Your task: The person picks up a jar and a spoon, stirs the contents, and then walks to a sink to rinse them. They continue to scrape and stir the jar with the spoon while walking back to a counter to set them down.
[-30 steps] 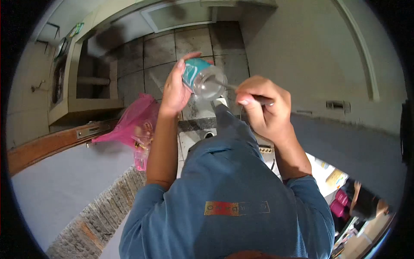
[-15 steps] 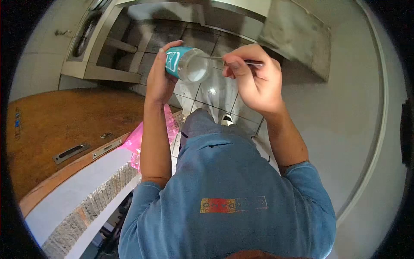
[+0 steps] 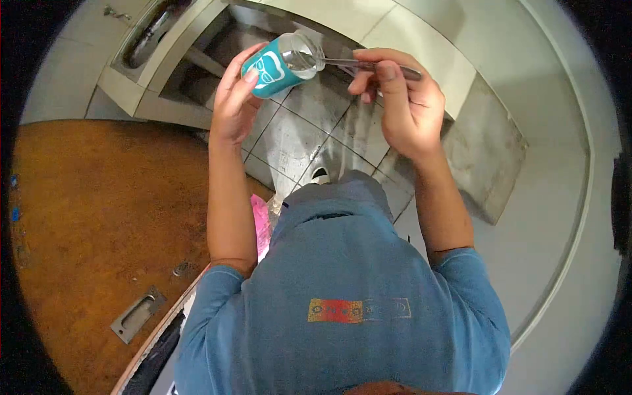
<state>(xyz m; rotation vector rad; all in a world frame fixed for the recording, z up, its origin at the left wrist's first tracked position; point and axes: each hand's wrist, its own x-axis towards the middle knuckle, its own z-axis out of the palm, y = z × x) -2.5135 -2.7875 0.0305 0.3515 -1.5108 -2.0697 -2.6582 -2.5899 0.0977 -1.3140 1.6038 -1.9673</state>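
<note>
My left hand [image 3: 236, 99] is wrapped around a glass jar [image 3: 280, 64] with a teal label bearing a white face-like drawing. The jar is tilted, its uncovered mouth turned to the right. Between the thumb and fingers of my right hand [image 3: 416, 108] is a metal spoon [image 3: 341, 62], pinched by its handle. The spoon's far end reaches into the jar's mouth. What lies inside the jar is hard to make out.
A counter with a metal sink [image 3: 155, 33] stands at the upper left. A brown wooden door [image 3: 112, 197] with a metal recessed pull [image 3: 138, 315] is to my left. Pink plastic [image 3: 261, 220] shows beside my left forearm. A pale wall [image 3: 553, 197] rises on the right.
Both hands have moved up in view, with the jar and spoon. The jar is tilted differently, and the spoon reaches into its mouth. The wooden door fills more of the left side.
</note>
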